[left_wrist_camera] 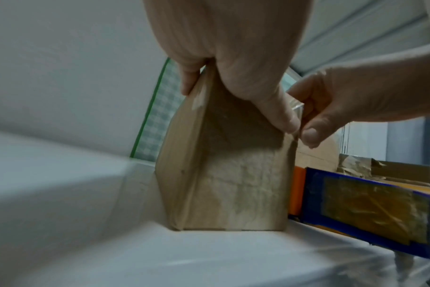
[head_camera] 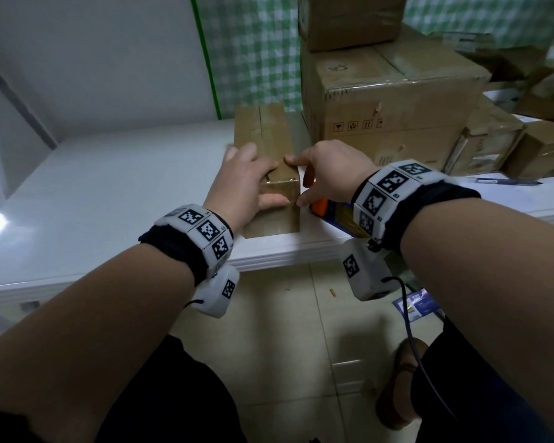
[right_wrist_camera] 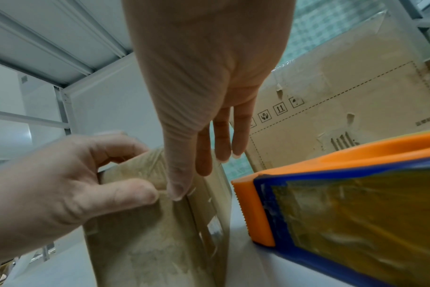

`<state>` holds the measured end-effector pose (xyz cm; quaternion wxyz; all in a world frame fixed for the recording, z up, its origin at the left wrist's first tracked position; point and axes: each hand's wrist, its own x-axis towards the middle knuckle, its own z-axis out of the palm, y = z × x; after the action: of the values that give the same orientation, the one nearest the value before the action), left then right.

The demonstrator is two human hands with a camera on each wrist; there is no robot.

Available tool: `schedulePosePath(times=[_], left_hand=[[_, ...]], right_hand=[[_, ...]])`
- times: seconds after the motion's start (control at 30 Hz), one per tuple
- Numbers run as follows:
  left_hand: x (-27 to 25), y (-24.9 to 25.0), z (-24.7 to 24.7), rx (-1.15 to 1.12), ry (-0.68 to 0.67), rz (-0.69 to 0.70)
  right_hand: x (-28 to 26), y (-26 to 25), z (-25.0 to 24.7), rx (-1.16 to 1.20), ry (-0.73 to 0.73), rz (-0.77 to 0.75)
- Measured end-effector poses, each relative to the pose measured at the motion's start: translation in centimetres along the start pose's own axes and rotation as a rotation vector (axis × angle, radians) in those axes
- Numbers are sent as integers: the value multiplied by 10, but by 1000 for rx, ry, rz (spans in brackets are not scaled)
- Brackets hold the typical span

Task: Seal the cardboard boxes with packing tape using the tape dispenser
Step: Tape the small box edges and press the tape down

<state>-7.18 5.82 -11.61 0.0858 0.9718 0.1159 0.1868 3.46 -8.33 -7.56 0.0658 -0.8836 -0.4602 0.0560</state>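
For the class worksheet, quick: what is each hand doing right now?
Left hand: open, resting over the small box, thumb on its near face.
Right hand: open, fingertips touching the box's top corner; holds nothing.

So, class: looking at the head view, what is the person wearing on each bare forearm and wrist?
Each wrist carries a black fabric band topped by white blocks printed with black square markers. A white camera pod hangs beneath the left wrist, another beneath the right, trailing a dark cable. No sleeves, gloves or rings show.
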Motion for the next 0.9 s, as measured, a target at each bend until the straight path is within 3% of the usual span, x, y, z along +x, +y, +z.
schedulePosePath(times=[0.2, 0.4, 0.57, 0.9], left_hand=[[2, -12, -21, 10, -151, 45], [-4, -29, -26, -80, -94, 74], [-4, -29, -26, -26, -136, 78], [-12, -20, -37, 6, -258, -74]], right_hand=[[1, -2, -3, -16, -32, 13], [0, -4, 0, -4, 5, 23], [-1, -12, 1, -2, 37, 42], [-2, -27, -2, -135, 5, 53]])
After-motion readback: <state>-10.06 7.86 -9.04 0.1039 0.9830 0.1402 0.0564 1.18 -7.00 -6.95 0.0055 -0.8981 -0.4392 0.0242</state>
